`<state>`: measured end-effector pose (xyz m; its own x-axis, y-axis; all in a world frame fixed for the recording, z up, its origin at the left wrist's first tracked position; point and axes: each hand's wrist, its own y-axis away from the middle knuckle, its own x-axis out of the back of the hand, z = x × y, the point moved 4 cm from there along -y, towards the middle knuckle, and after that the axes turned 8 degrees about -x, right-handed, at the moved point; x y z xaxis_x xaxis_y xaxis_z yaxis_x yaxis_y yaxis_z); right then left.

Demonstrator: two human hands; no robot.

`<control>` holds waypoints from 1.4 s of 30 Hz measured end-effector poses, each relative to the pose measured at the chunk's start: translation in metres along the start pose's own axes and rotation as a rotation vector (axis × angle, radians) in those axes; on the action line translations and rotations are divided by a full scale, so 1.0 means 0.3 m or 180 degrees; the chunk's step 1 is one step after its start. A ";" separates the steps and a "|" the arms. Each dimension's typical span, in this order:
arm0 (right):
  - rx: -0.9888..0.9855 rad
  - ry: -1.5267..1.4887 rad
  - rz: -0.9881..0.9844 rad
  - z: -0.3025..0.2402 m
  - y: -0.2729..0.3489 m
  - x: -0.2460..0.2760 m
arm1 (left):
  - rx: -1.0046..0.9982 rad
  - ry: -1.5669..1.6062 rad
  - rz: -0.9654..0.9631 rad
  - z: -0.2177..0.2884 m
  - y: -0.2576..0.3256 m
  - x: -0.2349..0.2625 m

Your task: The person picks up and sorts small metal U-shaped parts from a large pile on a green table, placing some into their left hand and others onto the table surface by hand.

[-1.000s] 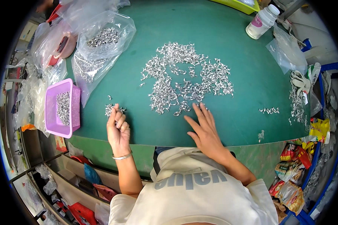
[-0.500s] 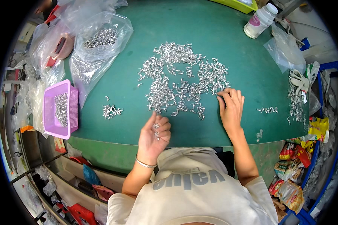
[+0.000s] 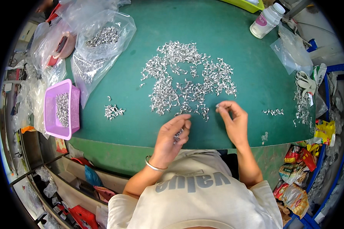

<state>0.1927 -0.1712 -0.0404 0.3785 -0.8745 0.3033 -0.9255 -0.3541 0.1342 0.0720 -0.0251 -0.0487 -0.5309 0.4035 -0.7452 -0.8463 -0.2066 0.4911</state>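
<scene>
A loose handful of silvery metal hooks (image 3: 177, 136) is held in the curled left hand (image 3: 171, 137) at the lower centre of the frame, while a single metal hook (image 3: 218, 106) appears to be pinched between the thumb and forefinger of the right hand (image 3: 235, 119), just right of centre. Above both, a broad scatter of matching hooks (image 3: 165, 93) is spread across the green table (image 3: 126, 68). A small pile (image 3: 114, 112) is set apart at centre left, and a short row (image 3: 273, 112) at centre right. More pieces are held in a purple plastic basket (image 3: 76, 110) at the left and in a clear plastic bag (image 3: 103, 36) at the upper left. Should the left hand's curl be loosened, it is judged, hooks could be let slip between the fingers near the table's front edge, and perhaps be lost to the floor (image 3: 103, 149). The scatter's lower edge, close to the left fingertips, could be brushed and disordered. Because of their curved shape, pieces could also be snagged together and lifted in clumps.
</scene>
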 end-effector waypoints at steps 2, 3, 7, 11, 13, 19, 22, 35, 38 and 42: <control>-0.0070 -0.0342 -0.0319 -0.031 0.042 -0.027 | -0.0103 -0.0639 -0.0144 -0.012 0.002 -0.021; -0.0051 -0.0426 -0.0517 -0.058 0.059 -0.036 | -0.0172 -0.0961 -0.0180 -0.017 -0.003 -0.031; 0.0150 -0.0155 -0.0752 -0.114 0.091 -0.048 | -0.0813 -0.1953 -0.0261 -0.007 -0.008 -0.074; 0.0232 -0.0087 -0.0810 -0.138 0.097 -0.053 | -0.1267 -0.2506 -0.0349 0.010 -0.001 -0.074; 0.0211 -0.0148 -0.0848 -0.141 0.102 -0.055 | -0.1073 -0.2427 -0.0234 0.017 0.006 -0.076; 0.0166 -0.0490 -0.0660 -0.126 0.109 -0.054 | -0.0243 -0.1029 -0.0240 -0.010 0.009 -0.057; 0.0216 -0.0550 -0.0606 -0.123 0.112 -0.054 | -0.0053 -0.0768 -0.0340 -0.018 0.011 -0.063; 0.0978 0.1587 0.0117 -0.052 -0.019 -0.088 | 0.0057 -0.0236 -0.0435 -0.022 0.022 -0.084; 0.1066 0.2164 0.0105 -0.061 -0.023 -0.131 | 0.0341 -0.0375 -0.0157 -0.049 0.002 -0.026; 0.1142 0.2309 0.0135 -0.052 -0.022 -0.138 | 0.0361 -0.0463 -0.0236 -0.064 0.003 -0.003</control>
<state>0.1834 -0.1274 -0.0392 0.1414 -0.5004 0.8542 -0.8394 -0.5180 -0.1645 0.0710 -0.0426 -0.0562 -0.4483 0.5401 -0.7122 -0.8681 -0.0730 0.4910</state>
